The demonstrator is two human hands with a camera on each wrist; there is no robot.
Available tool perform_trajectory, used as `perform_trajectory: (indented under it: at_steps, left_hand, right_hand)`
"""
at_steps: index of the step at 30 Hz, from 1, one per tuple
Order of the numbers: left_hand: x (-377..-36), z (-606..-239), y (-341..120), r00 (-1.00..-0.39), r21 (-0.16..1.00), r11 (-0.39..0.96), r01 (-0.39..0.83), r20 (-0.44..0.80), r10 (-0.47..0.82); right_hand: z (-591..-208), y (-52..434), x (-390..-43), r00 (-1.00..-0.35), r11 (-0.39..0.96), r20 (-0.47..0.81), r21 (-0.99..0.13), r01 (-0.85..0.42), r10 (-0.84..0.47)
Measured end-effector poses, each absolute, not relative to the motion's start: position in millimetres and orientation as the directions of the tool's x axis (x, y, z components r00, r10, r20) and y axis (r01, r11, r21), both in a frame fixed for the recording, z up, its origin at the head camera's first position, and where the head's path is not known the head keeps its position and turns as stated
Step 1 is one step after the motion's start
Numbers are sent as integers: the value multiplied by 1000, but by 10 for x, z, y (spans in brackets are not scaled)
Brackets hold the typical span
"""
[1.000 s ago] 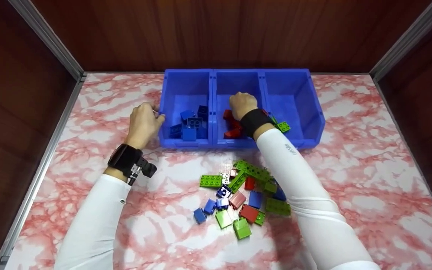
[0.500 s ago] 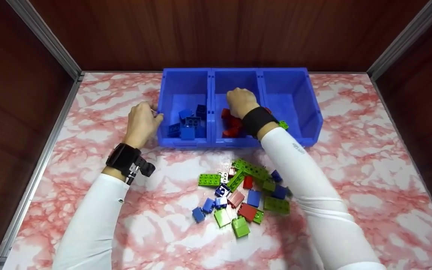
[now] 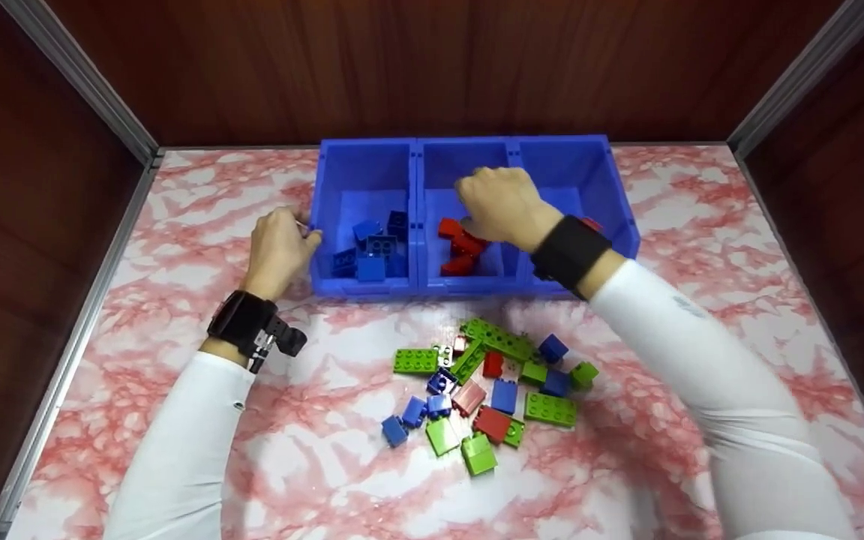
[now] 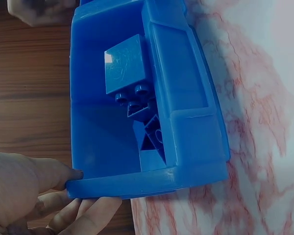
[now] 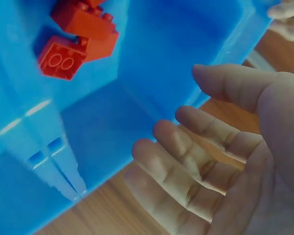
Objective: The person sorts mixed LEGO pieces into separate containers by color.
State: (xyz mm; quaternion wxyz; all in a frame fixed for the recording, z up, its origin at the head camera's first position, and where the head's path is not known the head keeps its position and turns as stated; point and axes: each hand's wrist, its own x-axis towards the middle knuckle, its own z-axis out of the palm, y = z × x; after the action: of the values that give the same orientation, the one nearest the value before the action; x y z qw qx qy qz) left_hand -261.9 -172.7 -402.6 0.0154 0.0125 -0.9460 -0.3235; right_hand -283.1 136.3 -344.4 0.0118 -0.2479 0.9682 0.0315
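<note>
Three joined blue bins (image 3: 364,144) stand at the back of the table. The left one holds several blue bricks (image 3: 372,247), also seen as blue bricks (image 4: 137,98) in the left wrist view. The middle one holds red bricks (image 3: 458,244) (image 5: 78,34). My right hand (image 3: 477,199) hovers above the middle bin, its palm bare and its fingers (image 5: 186,147) relaxed around nothing. My left hand (image 3: 301,236) rests against the left bin's outer wall. Its thumb (image 4: 54,171) touches the bin's corner rim (image 4: 137,183).
A loose pile of green, blue and red bricks (image 3: 484,390) lies on the pink marble table (image 3: 177,195) in front of the bins. Wooden walls with metal rails (image 3: 79,82) close in the back and both sides. My right forearm (image 3: 702,352) crosses the table's right half.
My right hand has lifted out of the middle bin and drifted right, and its forearm swung right, uncovering more of the pile. My left hand stayed at the bin.
</note>
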Motion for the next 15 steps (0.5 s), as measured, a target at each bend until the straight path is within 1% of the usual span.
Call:
perform_trajectory:
  at_steps: [6,11,15]
  left_hand:
    - [-2621,-4045,-1725,-999,609,793,-14,16,-30]
    - [-2623,-4030,-1726,-1000,614,790,-14,9,-25]
    - [-2623,-4025,-1728,-1000,617,787,-20,3,-28]
  right_hand:
    - [-3389,1523,-2520,-825,824,19,-47,-565,-565]
    - [-3430,1564,-2287,-771,762,40,-131,-634,-635]
    - [-3529,1560,-2126,-725,714,44,-143,-685,-687]
